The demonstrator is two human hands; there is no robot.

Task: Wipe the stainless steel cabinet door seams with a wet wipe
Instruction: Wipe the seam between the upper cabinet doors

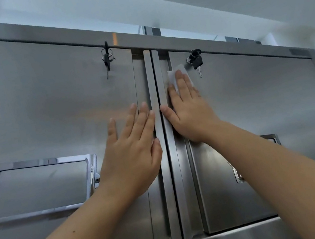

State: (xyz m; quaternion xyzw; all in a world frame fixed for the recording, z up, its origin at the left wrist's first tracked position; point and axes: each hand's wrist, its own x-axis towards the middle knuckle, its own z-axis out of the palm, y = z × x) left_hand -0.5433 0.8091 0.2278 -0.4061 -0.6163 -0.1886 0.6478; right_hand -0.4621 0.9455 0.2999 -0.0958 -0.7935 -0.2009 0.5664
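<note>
Head view: right hand (191, 114) presses the wet wipe (176, 73) flat-fingered on the door seam (194, 185); left hand (133, 154) flat, empty. Next, probably slide down.

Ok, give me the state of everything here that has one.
Left door, closed.
Right door, closed.
Left key, in its lock.
Right key, in its lock.
Wipe, pressed flat on the right door's inner edge.
Left grip, fingers straight, flat on the left door by the centre seam.
Right grip, fingers straight, pressing the wipe.
</note>
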